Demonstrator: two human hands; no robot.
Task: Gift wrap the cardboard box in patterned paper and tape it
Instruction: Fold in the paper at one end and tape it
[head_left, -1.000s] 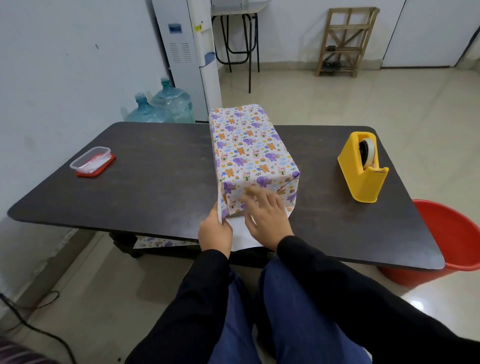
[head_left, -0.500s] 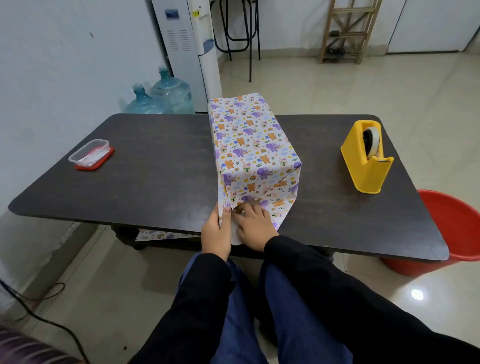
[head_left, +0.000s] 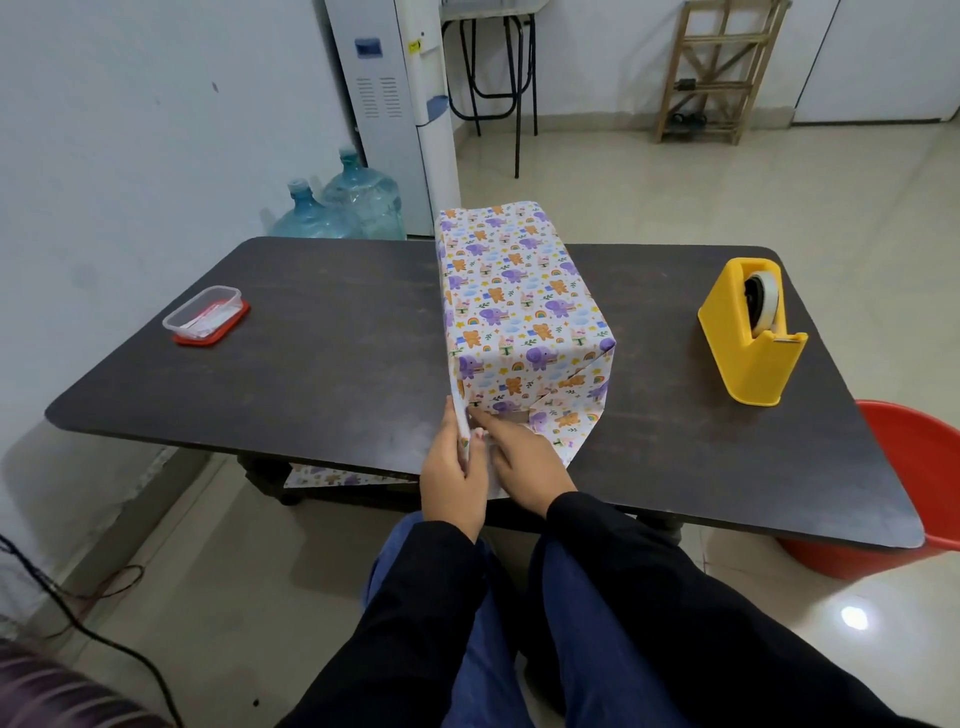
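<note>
A tall box wrapped in animal-patterned paper (head_left: 514, 291) lies lengthwise in the middle of the dark table (head_left: 322, 364), its near end facing me. On that end the paper is folded in, with a diagonal crease at the right. My left hand (head_left: 449, 473) pinches the left side flap of paper at the near bottom corner. My right hand (head_left: 524, 462) lies beside it, its index finger pressing into the fold at the box's lower left corner. A yellow tape dispenser (head_left: 750, 332) stands on the table to the right, apart from both hands.
A small clear container with a red lid (head_left: 205, 317) sits at the table's left. A red bucket (head_left: 914, 488) stands on the floor at the right. Two water bottles (head_left: 343, 208) and a dispenser stand behind the table. A scrap of patterned paper (head_left: 337, 475) lies under the table.
My right hand has slid from the flat front of the box down to its lower left corner, next to my left hand. The end paper is creased further inward.
</note>
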